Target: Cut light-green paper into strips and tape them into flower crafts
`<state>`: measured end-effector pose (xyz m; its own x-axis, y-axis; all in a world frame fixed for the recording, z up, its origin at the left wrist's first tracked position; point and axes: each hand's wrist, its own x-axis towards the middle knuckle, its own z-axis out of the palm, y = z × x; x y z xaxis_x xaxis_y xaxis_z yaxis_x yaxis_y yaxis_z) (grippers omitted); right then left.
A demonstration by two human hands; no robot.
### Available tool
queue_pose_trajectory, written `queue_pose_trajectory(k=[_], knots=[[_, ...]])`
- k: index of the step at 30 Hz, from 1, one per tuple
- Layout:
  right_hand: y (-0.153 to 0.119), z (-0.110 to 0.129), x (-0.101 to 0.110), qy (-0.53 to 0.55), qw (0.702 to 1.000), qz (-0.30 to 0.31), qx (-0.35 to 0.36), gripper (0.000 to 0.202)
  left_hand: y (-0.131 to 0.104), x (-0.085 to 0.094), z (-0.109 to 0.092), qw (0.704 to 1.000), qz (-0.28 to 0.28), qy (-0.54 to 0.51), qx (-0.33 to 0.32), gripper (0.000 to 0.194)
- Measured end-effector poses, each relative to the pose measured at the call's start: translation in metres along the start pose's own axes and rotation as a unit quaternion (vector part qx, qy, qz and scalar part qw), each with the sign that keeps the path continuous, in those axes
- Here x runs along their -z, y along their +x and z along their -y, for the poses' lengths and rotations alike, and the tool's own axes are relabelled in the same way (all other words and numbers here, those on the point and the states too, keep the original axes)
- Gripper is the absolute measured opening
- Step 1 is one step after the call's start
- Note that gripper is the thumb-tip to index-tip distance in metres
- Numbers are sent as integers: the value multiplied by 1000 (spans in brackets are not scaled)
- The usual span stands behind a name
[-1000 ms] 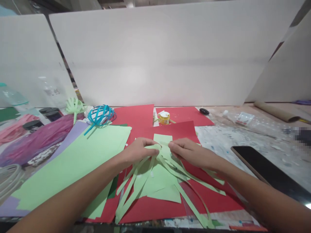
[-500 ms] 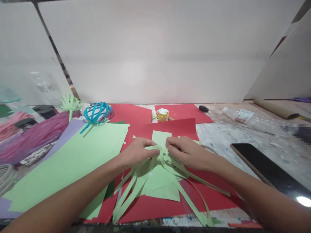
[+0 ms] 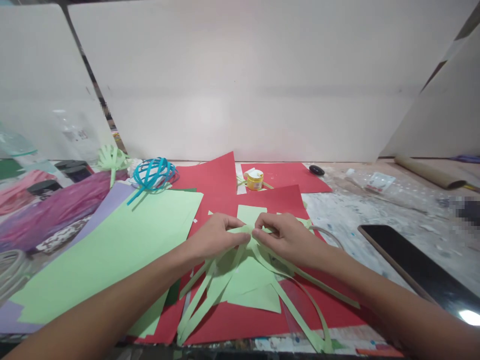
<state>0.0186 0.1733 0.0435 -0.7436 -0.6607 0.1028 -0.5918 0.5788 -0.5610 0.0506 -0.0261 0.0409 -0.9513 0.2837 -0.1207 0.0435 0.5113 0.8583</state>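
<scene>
Pinching pale-green strips (image 3: 225, 275) mid-frame, left hand (image 3: 217, 236) and right hand (image 3: 290, 239) have fingertips closed. A phone (image 3: 416, 267) lies lower right.

"What's moved?"
"The right hand (image 3: 283, 239). On the near side of the tub (image 3: 255, 181), it has closed in on the left hand (image 3: 221, 235); they nearly meet."
"Anything else?"
"The red sheet (image 3: 207, 181) left of the tub: its far corner stands higher now."

Two hands (image 3: 217, 236) (image 3: 288, 237), one phone (image 3: 414, 265), one yellow tub (image 3: 255, 182), one cardboard tube (image 3: 429, 172).
</scene>
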Motion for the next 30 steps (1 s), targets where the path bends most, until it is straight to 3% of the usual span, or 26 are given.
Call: queue_pose_trajectory(k=[30], knots=[[0, 6, -3, -5, 1000, -8, -8, 21, -2, -2, 4, 999, -5, -37, 8, 22]])
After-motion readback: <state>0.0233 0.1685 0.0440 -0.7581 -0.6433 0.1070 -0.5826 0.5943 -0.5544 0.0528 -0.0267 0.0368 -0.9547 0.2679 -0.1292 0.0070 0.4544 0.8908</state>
